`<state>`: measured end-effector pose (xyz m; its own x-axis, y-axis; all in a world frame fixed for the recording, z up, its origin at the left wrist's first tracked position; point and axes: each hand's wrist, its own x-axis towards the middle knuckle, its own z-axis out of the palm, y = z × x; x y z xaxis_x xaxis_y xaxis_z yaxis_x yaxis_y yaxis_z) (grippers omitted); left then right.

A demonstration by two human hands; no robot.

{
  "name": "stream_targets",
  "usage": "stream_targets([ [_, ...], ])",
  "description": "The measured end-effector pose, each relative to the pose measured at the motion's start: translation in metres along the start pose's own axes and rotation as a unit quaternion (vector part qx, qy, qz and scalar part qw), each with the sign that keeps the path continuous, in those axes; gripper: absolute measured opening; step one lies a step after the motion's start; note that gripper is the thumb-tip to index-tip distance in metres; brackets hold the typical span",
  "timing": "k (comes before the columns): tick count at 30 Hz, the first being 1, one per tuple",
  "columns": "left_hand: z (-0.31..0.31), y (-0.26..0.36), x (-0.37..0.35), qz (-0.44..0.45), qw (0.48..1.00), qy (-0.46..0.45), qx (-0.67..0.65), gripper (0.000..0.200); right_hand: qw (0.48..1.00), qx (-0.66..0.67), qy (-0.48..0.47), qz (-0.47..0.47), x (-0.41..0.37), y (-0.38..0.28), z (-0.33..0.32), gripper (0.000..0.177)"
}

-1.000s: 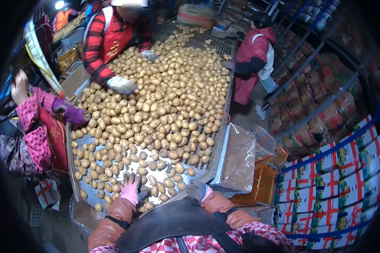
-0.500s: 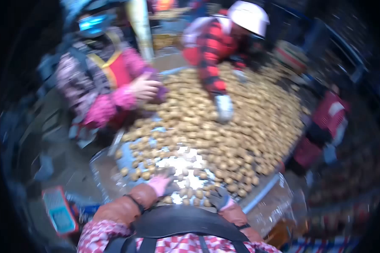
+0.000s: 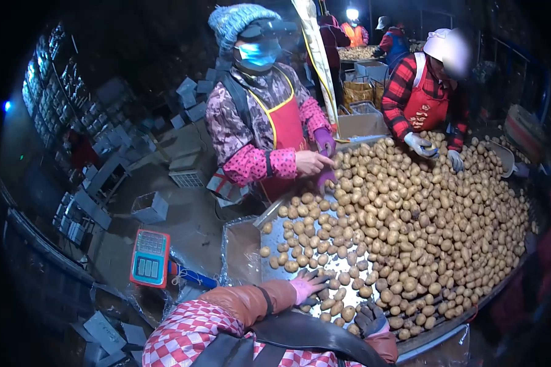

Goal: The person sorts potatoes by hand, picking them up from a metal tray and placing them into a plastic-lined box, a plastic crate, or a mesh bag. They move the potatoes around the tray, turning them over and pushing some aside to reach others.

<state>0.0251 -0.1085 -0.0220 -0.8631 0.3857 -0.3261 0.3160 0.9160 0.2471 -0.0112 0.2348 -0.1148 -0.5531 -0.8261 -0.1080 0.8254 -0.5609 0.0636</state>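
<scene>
Potatoes (image 3: 404, 226) lie heaped on a metal sorting table (image 3: 275, 241), thinly spread at the near left. My left hand (image 3: 309, 286), in a pink and dark grey glove, rests flat near the table's front edge. Its fingers are spread beside several loose potatoes, with nothing visibly held. Farther right, my right hand (image 3: 371, 318), in a dark grey glove, is at the near edge of the pile. Its fingers are stretched out and apart, close to potatoes. A small group of potatoes (image 3: 337, 306) lies between my two hands.
Across the table on the left stands a person in a red apron (image 3: 288, 125), hands over the potatoes. Another person in red plaid (image 3: 401, 92) leans over the far side. A red-framed scale (image 3: 150, 258) and a cardboard box (image 3: 150, 208) are at left.
My view has turned left, so the table sits farther right. The plaid-sleeved person's outstretched arm has drawn back. My hands remain low at the table's near side.
</scene>
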Motion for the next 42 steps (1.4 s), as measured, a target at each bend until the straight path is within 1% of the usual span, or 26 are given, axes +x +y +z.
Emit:
stream_targets([
  [2,0.007,-0.003,0.002,0.004,1.000,0.007,0.012,0.079,0.971,-0.140,0.186,-0.060,-0.006,0.003,0.008,0.037],
  [3,0.007,-0.004,0.002,0.008,1.000,0.008,0.013,0.079,0.972,-0.137,0.184,-0.061,-0.006,0.007,0.019,0.037],
  [5,0.008,-0.006,0.003,0.017,1.000,0.007,0.015,0.079,0.934,-0.165,0.301,-0.100,-0.002,0.014,0.041,0.036],
  [6,0.008,-0.006,0.003,0.019,1.000,0.005,0.019,0.077,0.952,-0.184,0.223,-0.103,-0.007,0.011,0.025,0.035],
  [8,0.006,-0.008,0.003,0.031,0.999,0.002,0.024,0.075,0.950,-0.131,0.253,-0.125,-0.015,0.011,0.011,0.034],
  [12,0.006,-0.011,0.000,0.053,0.999,0.001,0.006,0.074,0.867,-0.262,0.345,-0.247,-0.045,0.033,-0.011,0.048],
  [13,0.017,-0.018,0.002,0.063,0.998,0.026,0.011,0.074,0.883,-0.167,0.368,-0.240,-0.050,0.040,0.010,0.052],
  [14,0.027,-0.023,0.002,0.071,0.996,0.050,0.017,0.074,0.870,-0.177,0.378,-0.262,-0.052,0.054,0.018,0.042],
  [16,0.021,-0.022,-0.005,0.063,0.998,0.013,0.001,0.070,0.812,-0.317,0.399,-0.284,-0.072,0.088,0.028,0.045],
  [18,0.015,-0.018,-0.024,0.067,0.996,0.054,-0.007,0.070,0.865,-0.253,0.281,-0.331,-0.108,0.117,-0.004,0.049],
  [19,0.021,-0.020,-0.033,0.089,0.991,0.100,-0.020,0.070,0.802,-0.181,0.462,-0.334,-0.112,0.140,0.015,0.055],
  [20,0.027,-0.020,-0.037,0.100,0.990,0.102,-0.010,0.070,0.725,-0.175,0.554,-0.370,-0.105,0.167,0.046,0.059],
  [22,0.032,-0.015,-0.049,0.120,0.987,0.107,-0.007,0.070,0.719,-0.195,0.548,-0.382,-0.133,0.192,0.031,0.057],
  [23,0.031,-0.013,-0.054,0.137,0.989,0.063,-0.017,0.068,0.715,-0.208,0.544,-0.387,-0.145,0.206,0.023,0.057],
  [24,0.050,-0.018,-0.050,0.167,0.967,0.137,0.133,0.061,0.710,-0.213,0.546,-0.391,-0.160,0.224,0.016,0.056],
  [25,0.073,-0.020,-0.031,0.135,0.983,0.114,0.059,0.042,0.702,-0.219,0.558,-0.385,-0.174,0.247,0.010,0.055],
  [26,0.051,-0.014,-0.049,0.129,0.975,0.136,0.116,0.024,0.697,-0.223,0.570,-0.373,-0.186,0.270,0.006,0.054],
  [27,0.082,-0.027,-0.033,0.032,0.991,0.034,0.122,0.025,0.689,-0.220,0.591,-0.357,-0.201,0.301,0.007,0.054],
  [28,0.061,-0.031,-0.040,0.100,0.988,-0.006,0.119,0.024,0.688,-0.217,0.607,-0.333,-0.210,0.324,0.010,0.053],
  [30,0.064,-0.034,-0.049,0.141,0.985,0.099,0.019,0.054,0.690,-0.193,0.637,-0.285,-0.227,0.361,0.007,0.051],
  [31,0.052,-0.017,-0.065,0.155,0.967,0.181,0.084,0.069,0.697,-0.177,0.638,-0.275,-0.235,0.390,0.003,0.051],
  [32,0.064,-0.023,-0.063,0.135,0.969,0.184,0.095,0.086,0.703,-0.173,0.638,-0.262,-0.235,0.397,0.000,0.050],
  [36,0.064,-0.012,-0.070,0.083,0.970,0.142,0.181,0.092,0.728,-0.181,0.621,-0.226,-0.245,0.408,-0.024,0.047],
  [37,0.068,-0.010,-0.064,0.083,0.965,0.162,0.189,0.098,0.729,-0.193,0.620,-0.219,-0.248,0.405,-0.037,0.046],
  [38,0.064,-0.007,-0.063,0.042,0.965,0.106,0.238,0.101,0.728,-0.199,0.619,-0.216,-0.254,0.405,-0.043,0.045],
  [42,0.068,-0.002,-0.056,-0.032,0.960,0.074,0.270,0.101,0.715,-0.229,0.629,-0.203,-0.277,0.416,-0.064,0.042],
])
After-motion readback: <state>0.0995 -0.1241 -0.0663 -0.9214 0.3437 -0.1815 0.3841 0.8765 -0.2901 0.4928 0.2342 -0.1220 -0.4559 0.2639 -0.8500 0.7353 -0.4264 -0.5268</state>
